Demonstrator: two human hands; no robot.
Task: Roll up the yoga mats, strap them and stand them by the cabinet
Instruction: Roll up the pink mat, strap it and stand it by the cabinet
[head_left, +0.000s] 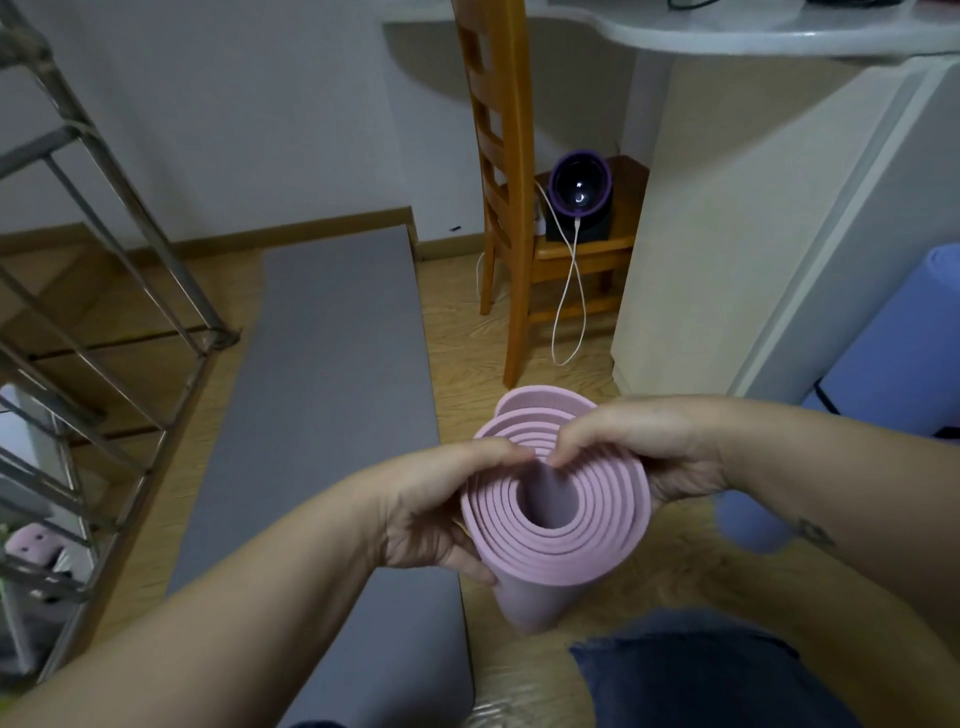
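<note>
I hold the pink yoga mat (558, 512) rolled up, standing on its end over the floor, its open swirl facing up at me. My left hand (436, 512) and right hand (641, 452) squeeze its top so it stays tight. The grey mat (332, 374) lies flat beside it.

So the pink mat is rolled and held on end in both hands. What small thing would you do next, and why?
Probably tighten the coil before strapping. The pink mat stands on end with the left hand and right hand pinching its top edge, yet the layers look loose around an open core, and no strap shows on it. The grey mat lies flat, unrolled, so it waits.
</note>
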